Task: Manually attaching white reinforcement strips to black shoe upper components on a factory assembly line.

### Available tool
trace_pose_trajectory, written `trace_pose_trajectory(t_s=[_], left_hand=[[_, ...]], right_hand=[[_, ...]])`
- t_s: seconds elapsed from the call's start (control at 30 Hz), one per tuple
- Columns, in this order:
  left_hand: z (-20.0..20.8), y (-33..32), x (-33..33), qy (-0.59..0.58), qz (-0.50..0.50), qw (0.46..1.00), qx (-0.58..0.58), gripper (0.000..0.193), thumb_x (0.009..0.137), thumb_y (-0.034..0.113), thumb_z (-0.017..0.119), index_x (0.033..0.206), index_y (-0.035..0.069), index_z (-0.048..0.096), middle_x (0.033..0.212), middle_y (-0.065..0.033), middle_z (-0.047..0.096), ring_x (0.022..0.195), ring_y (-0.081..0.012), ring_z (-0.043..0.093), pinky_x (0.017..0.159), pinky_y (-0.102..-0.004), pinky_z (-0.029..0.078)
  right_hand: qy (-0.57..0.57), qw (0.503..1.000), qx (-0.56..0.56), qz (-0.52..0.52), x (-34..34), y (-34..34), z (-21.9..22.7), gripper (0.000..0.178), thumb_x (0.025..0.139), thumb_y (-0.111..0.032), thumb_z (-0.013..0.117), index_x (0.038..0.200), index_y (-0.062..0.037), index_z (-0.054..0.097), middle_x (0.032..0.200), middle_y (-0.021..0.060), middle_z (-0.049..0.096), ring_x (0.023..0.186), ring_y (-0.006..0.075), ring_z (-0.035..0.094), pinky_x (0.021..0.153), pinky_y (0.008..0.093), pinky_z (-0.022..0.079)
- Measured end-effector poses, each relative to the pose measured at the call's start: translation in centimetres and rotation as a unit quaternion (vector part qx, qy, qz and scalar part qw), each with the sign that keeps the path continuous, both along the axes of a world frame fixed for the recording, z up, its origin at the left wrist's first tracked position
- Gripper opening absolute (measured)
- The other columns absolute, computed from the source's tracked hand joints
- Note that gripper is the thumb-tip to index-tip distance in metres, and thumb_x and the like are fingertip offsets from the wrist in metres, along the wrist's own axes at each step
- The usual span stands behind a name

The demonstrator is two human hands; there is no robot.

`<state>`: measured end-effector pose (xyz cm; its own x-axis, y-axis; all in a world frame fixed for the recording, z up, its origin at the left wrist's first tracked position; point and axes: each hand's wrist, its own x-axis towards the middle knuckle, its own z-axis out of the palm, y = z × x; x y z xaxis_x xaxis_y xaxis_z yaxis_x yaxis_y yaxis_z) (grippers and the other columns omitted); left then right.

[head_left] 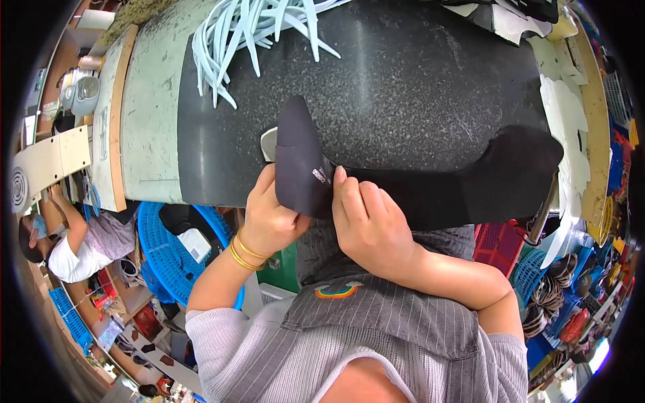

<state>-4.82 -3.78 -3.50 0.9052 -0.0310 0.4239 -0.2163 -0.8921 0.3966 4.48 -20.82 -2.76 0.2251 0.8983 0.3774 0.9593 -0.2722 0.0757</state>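
Note:
A dark grey, curved shoe-upper-like piece [299, 168] with small white print stands between my hands at the near edge of the worktable. My left hand [269, 211] is closed round its lower left side, some fingers hidden behind it. Against its right edge, my right hand [369, 218] has thumb and fingers pinched together; what lies between the fingertips is hidden. Behind the piece, a pale flat part [269, 144] shows at the left. A long black cloth-covered form [457, 191] runs along the table edge from my right hand, its far right end bulging upward.
Pale blue strips [255, 33] lie in a heap at the back of the black table mat [403, 101]. White cut sheets [563, 134] hang over the right side. A blue plastic basket [151, 245] stands at the lower left. Farther left, another person [84, 245] sits working.

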Motion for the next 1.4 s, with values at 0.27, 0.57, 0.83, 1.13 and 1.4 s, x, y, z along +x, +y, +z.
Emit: trace_pose_trajectory(t_s=[0.27, 0.57, 0.83, 1.13, 1.4], left_hand=[[1.0, 0.3, 0.8, 0.049, 0.035, 0.995, -0.082, 0.042, 0.054, -0.004, 0.07, 0.095, 0.003, 0.069, 0.105, -0.0137, 0.065, 0.098, -0.036, 0.061, 0.082, -0.0411, 0.053], [3.1, 2.8, 2.6, 0.187, 0.137, 0.906, -0.354, 0.019, 0.079, 0.006, 0.066, 0.097, 0.001, 0.069, 0.1, -0.01, 0.068, 0.087, -0.0246, 0.067, 0.076, -0.0347, 0.053], [5.9, 4.1, 7.8, 0.381, 0.138, 0.892, -0.198, 0.029, 0.091, 0.027, 0.066, 0.098, -0.001, 0.068, 0.083, 0.0006, 0.063, 0.077, -0.0123, 0.056, 0.07, -0.0301, 0.047], [8.2, 3.4, 9.3, 0.484, 0.2, 0.819, -0.235, 0.04, 0.085, 0.034, 0.073, 0.095, -0.005, 0.067, 0.077, -0.006, 0.062, 0.073, -0.0121, 0.055, 0.066, -0.0296, 0.046], [7.0, 4.9, 7.8, 0.454, 0.159, 0.756, -0.443, 0.034, 0.084, 0.025, 0.073, 0.095, -0.006, 0.068, 0.08, -0.0076, 0.067, 0.071, -0.0126, 0.056, 0.066, -0.0293, 0.048]], right_hand=[[0.148, 0.987, 0.011, 0.059, 1.1, -0.3, 0.0, 0.062, 0.066, -0.011, 0.066, 0.12, 0.0169, 0.056, 0.087, 0.0075, 0.046, 0.071, 0.0158, 0.049, 0.062, 0.0265, 0.048], [0.174, 0.984, -0.006, 0.033, 0.4, 1.1, -0.1, 0.078, 0.064, -0.025, 0.075, 0.128, 0.0134, 0.052, 0.085, 0.0044, 0.045, 0.074, 0.0147, 0.05, 0.06, 0.0244, 0.046], [0.159, 0.987, -0.025, 0.024, 0.7, 1.2, -0.2, 0.077, 0.067, -0.029, 0.076, 0.13, 0.0103, 0.053, 0.087, 0.0023, 0.048, 0.076, 0.0121, 0.052, 0.056, 0.0233, 0.047], [0.157, 0.987, 0.004, 0.027, 0.5, 1.2, -1.2, 0.07, 0.069, -0.023, 0.071, 0.127, 0.0132, 0.054, 0.087, 0.0041, 0.05, 0.075, 0.0133, 0.055, 0.058, 0.0239, 0.051], [0.103, 0.994, 0.019, 0.039, 0.8, 0.9, -1.0, 0.055, 0.071, -0.016, 0.066, 0.119, 0.0109, 0.06, 0.095, 0.0064, 0.058, 0.075, 0.0137, 0.055, 0.061, 0.0245, 0.052]])
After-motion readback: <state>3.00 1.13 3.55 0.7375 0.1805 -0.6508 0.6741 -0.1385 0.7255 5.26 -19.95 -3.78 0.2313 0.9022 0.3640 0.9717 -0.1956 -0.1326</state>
